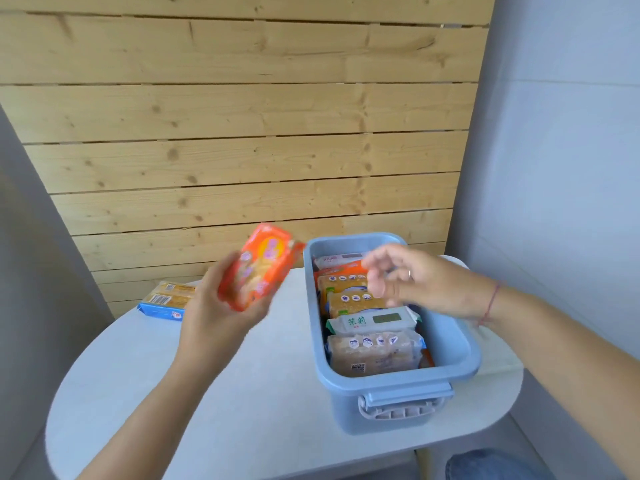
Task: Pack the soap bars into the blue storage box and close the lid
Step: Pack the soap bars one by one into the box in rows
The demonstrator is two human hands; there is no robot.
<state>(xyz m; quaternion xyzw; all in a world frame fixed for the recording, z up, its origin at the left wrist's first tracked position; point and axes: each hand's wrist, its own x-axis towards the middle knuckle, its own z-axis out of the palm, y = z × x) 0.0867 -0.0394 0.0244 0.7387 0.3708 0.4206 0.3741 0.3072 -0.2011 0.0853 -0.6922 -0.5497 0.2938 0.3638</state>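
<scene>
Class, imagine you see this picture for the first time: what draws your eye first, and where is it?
The bright orange pack stands out, gripped in the left hand above the table, just left of the blue box. The box is open and holds a row of wrapped soap bars, with the right hand over its far end. More packs lie at the table's far left.

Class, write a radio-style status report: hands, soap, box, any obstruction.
Left hand grips orange soap pack, left of blue box. Right hand empty, above packed bars. Box open; stacked packs lie on table.
</scene>
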